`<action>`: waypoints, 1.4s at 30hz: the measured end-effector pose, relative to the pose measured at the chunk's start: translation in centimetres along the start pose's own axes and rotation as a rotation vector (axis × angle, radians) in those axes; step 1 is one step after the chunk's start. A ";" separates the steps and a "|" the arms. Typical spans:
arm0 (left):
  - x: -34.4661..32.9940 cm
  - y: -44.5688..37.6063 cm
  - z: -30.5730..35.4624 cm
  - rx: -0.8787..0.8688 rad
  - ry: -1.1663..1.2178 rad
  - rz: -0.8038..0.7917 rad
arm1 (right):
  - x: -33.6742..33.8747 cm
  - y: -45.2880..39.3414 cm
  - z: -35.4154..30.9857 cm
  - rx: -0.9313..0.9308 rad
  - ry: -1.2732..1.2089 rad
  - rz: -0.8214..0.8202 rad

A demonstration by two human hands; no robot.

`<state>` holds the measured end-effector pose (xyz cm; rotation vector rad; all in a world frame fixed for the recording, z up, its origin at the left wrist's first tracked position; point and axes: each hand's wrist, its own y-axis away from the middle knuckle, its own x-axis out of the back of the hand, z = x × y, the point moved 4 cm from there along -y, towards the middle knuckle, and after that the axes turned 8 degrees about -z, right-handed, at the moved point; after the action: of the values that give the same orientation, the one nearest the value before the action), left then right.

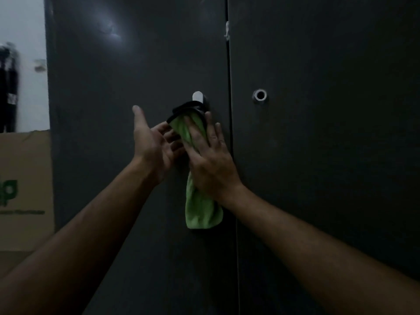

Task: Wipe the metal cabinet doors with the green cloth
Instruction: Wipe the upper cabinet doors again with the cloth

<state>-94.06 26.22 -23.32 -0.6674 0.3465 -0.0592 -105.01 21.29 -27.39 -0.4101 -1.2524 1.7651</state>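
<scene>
Two dark metal cabinet doors fill the view: the left door (pixel 118 71) and the right door (pixel 329 155), split by a vertical seam. A green cloth (pixel 201 208) with a dark edge hangs against the left door just below its white handle (pixel 197 96). My right hand (pixel 209 160) lies flat over the cloth with straight fingers, pressing it to the door. My left hand (pixel 154 144) is beside it on the left, thumb up, fingers curled at the cloth's upper left edge. Whether the left fingers pinch the cloth is hidden.
A round metal lock hole (pixel 260 95) sits on the right door near the seam. A brown cardboard box (pixel 25 189) with green print stands left of the cabinet, before a white wall (pixel 25 30).
</scene>
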 end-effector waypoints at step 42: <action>-0.2 -19.2 25.3 -0.584 -1.885 -0.053 | 9.7 -28.8 20.1 0.092 0.233 -0.290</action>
<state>-84.71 26.24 7.00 -1.0246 -1.5226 0.6221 -110.43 19.80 8.64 -0.3504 -1.0069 1.4767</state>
